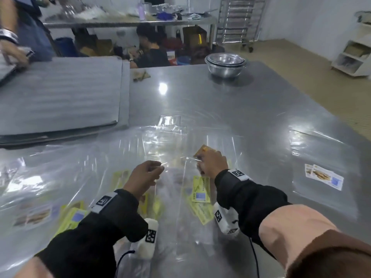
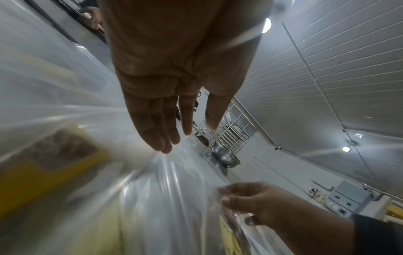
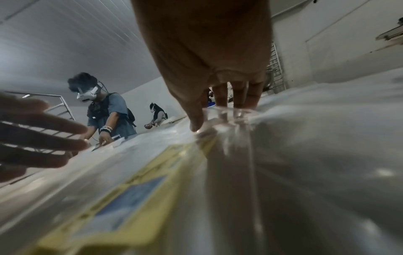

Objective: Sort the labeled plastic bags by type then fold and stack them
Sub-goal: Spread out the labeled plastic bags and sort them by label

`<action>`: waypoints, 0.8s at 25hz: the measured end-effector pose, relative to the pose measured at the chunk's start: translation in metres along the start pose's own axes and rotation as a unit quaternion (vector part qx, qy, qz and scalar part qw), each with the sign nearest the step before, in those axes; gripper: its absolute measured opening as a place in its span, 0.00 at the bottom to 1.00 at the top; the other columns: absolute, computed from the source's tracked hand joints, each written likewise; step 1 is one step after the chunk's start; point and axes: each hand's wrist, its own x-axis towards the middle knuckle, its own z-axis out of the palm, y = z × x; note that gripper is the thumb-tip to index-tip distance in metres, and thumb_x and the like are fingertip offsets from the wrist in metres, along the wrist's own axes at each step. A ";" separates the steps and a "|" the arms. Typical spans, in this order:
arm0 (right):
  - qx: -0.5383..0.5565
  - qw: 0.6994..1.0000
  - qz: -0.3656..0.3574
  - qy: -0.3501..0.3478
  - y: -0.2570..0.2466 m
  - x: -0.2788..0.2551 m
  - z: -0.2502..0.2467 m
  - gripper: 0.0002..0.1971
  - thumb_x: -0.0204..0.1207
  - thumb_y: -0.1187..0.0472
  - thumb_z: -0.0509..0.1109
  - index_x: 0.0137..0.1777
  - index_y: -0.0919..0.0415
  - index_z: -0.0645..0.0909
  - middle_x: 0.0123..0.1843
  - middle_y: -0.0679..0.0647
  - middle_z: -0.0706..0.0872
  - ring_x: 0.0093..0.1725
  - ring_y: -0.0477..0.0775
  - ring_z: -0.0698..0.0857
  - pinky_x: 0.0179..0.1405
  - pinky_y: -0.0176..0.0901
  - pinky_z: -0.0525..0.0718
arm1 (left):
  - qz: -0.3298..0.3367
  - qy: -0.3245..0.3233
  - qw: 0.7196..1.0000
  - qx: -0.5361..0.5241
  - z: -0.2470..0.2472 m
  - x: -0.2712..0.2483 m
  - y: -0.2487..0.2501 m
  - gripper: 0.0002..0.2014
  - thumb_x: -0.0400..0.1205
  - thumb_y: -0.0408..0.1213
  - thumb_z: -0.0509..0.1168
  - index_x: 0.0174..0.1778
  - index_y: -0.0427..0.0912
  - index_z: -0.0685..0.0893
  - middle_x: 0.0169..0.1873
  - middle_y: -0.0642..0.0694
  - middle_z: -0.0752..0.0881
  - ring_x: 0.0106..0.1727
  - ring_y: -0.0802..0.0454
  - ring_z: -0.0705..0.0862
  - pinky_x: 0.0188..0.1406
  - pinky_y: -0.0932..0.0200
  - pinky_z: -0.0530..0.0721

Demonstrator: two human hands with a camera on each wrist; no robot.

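Several clear plastic bags with yellow labels [image 1: 200,190] lie overlapping on the steel table [image 1: 230,109] in front of me. My right hand [image 1: 210,161] pinches the top edge of one clear bag [image 3: 231,155] between thumb and fingers; an orange-yellow label [image 1: 203,150] shows just beyond the knuckles. My left hand [image 1: 147,173] hovers just left of it with straight, spread fingers [image 2: 167,124] and holds nothing. A separate pair of white-labeled bags [image 1: 323,177] lies flat at the right. More yellow-labeled bags [image 1: 70,216] sit under my left forearm.
Stacked steel bowls [image 1: 225,64] stand at the table's far side. Grey ribbed sheets [image 1: 60,97] cover the far left, where another person's hand [image 1: 15,55] works. Someone sits beyond the table [image 1: 150,51]. The table's right edge runs close to the white-labeled bags.
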 end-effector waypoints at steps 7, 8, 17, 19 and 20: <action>-0.037 0.981 -0.180 0.055 -0.029 -0.012 -0.021 0.10 0.75 0.58 0.72 0.54 0.47 0.89 0.54 0.52 0.79 0.56 0.55 0.75 0.50 0.44 0.66 | -0.094 -0.017 0.975 -0.201 -0.014 0.010 0.022 0.25 0.84 0.56 0.56 0.68 0.41 0.68 0.56 0.35 0.81 0.45 0.39 0.87 0.36 0.54 0.89; -0.053 0.978 -0.187 0.075 -0.031 -0.013 -0.022 0.09 0.75 0.59 0.72 0.52 0.47 0.89 0.49 0.51 0.76 0.51 0.54 0.74 0.46 0.42 0.65 | -0.102 -0.022 0.966 -0.235 -0.016 0.011 0.022 0.25 0.84 0.52 0.59 0.69 0.38 0.67 0.55 0.34 0.82 0.41 0.41 0.88 0.33 0.55 0.89; 0.499 0.847 0.173 0.051 -0.017 -0.029 -0.031 0.12 0.80 0.67 0.58 0.57 0.65 0.82 0.44 0.59 0.80 0.31 0.57 0.79 0.31 0.48 0.81 | -0.079 -0.066 0.961 -0.256 -0.002 0.025 0.019 0.30 0.80 0.18 0.62 0.76 0.32 0.59 0.45 0.32 0.81 0.38 0.42 0.85 0.31 0.59 0.89; 0.508 0.838 0.182 0.077 -0.003 -0.016 -0.041 0.10 0.79 0.67 0.60 0.56 0.66 0.80 0.47 0.58 0.81 0.33 0.55 0.80 0.25 0.40 0.80 | -0.058 -0.106 0.976 -0.181 0.013 0.029 0.025 0.26 0.80 0.22 0.65 0.73 0.32 0.66 0.48 0.34 0.82 0.39 0.45 0.85 0.32 0.60 0.88; 0.495 0.845 0.180 0.090 0.003 -0.008 -0.041 0.10 0.79 0.72 0.59 0.56 0.65 0.79 0.47 0.58 0.81 0.34 0.53 0.82 0.24 0.37 0.81 | -0.031 -0.112 0.986 -0.120 0.017 0.030 0.026 0.24 0.79 0.25 0.66 0.71 0.33 0.69 0.49 0.36 0.83 0.41 0.47 0.84 0.35 0.59 0.87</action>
